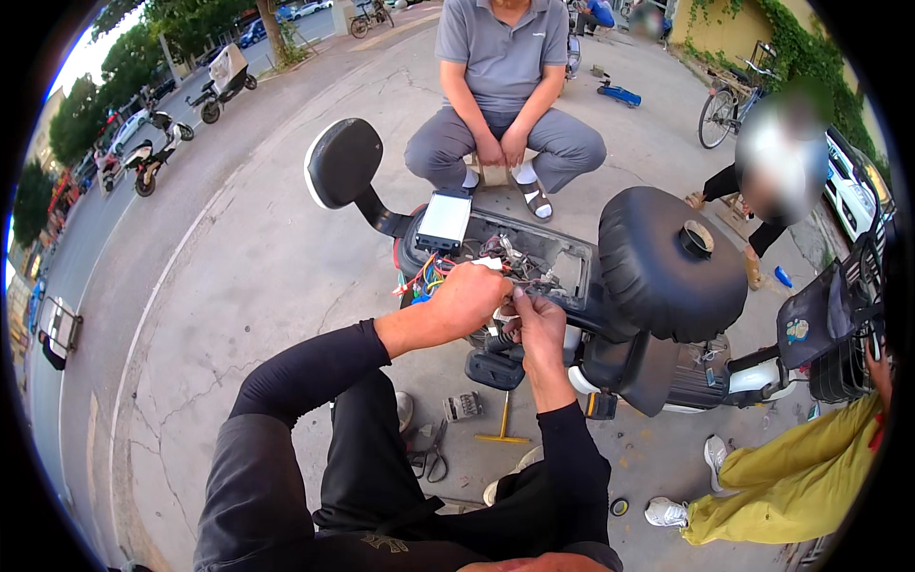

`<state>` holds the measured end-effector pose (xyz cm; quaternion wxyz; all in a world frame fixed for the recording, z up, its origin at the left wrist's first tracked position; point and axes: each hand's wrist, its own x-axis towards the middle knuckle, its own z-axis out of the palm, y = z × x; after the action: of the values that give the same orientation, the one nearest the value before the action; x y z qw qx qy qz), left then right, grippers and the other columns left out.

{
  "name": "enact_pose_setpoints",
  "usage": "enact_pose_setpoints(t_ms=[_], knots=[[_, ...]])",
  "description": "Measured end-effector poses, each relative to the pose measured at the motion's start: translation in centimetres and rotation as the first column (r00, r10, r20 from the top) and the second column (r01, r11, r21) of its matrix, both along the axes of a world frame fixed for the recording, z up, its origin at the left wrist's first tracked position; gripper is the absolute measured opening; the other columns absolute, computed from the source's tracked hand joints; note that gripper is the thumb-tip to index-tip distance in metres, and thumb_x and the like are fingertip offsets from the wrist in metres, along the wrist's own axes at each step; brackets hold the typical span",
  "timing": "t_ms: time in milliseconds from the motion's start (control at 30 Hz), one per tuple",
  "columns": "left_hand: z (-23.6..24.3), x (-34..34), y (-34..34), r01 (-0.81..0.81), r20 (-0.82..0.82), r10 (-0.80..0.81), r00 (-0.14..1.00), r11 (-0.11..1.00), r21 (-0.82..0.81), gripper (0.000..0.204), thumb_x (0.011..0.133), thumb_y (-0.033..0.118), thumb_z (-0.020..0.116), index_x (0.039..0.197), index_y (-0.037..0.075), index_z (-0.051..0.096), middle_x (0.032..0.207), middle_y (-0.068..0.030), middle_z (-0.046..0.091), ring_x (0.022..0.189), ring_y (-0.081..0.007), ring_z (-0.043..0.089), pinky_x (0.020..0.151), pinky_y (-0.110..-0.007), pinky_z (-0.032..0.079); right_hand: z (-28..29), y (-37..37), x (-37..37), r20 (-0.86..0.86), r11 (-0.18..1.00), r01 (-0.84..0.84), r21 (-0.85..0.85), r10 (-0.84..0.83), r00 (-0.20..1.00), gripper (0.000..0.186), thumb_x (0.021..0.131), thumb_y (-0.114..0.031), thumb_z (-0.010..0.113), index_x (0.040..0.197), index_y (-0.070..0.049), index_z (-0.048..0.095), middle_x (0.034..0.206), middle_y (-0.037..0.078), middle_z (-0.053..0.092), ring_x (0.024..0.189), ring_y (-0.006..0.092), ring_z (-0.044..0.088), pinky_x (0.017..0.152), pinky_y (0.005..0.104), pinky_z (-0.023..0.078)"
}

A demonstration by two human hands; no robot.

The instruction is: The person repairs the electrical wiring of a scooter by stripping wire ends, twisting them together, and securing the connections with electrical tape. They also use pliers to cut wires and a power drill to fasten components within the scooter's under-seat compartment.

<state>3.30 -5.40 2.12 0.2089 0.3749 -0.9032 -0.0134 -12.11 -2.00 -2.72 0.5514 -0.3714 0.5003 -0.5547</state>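
Fingers [521, 301] (L+R) close tog., tangled wires [520, 259] just beyond.

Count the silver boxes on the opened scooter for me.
1: the silver box sits at the left end of the open compartment, just beyond your left hand, with coloured wires below it. Another could be hidden under the wires.

Concrete ground [276, 296] (cracked in places) under scissors [436, 448] and a yellow T-shaped tool [504, 437].

One silver box [445, 220], one backrest [349, 160]
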Motion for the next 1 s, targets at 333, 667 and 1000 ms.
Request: enact_pose_setpoints(t_ms=[333,667,1000], knots=[[-1.6,0.9,2.1,0.031,-0.101,-0.037,0.994,0.998,-0.057,0.011,0.08,0.007,0.064,0.09,0.002,0.065,0.081,-0.0105,0.061,0.072,-0.0314,0.065,0.061,-0.042,0.053,-0.5,1.2,0.9,-0.054,0.998,0.023,-0.057,-0.026,0.998,0.028,0.102,-0.017,0.058,0.084,0.002,0.067,0.074,0.005,0.068,0.053,0.0092,0.057,0.048,0.0243,0.04],[-2.5,1.0,2.6,0.04,-0.016,-0.042,0.999,0.99,-0.132,0.024,0.074,0.003,0.063,0.097,-0.001,0.057,0.093,-0.0127,0.051,0.084,-0.0277,0.063,0.064,-0.038,0.055,-1.9,1.0,1.5,-0.11,0.992,0.06,-0.113,-0.073,0.991,0.024,0.101,-0.015,0.06,0.087,0.004,0.065,0.072,0.005,0.066,0.055,0.0095,0.06,0.05,0.0266,0.045],[-2.6,1.6,2.0,0.076,-0.026,-0.082,0.996,0.984,-0.158,0.02,0.075,0.004,0.063,0.093,-0.001,0.058,0.087,-0.0111,0.052,0.073,-0.0271,0.062,0.057,-0.038,0.052,-0.6,1.1,1.9,-0.006,0.999,0.038,-0.009,-0.038,0.999,0.035,0.1,-0.028,0.062,0.087,0.004,0.069,0.077,0.007,0.071,0.047,0.0099,0.058,0.035,0.0228,0.037]])
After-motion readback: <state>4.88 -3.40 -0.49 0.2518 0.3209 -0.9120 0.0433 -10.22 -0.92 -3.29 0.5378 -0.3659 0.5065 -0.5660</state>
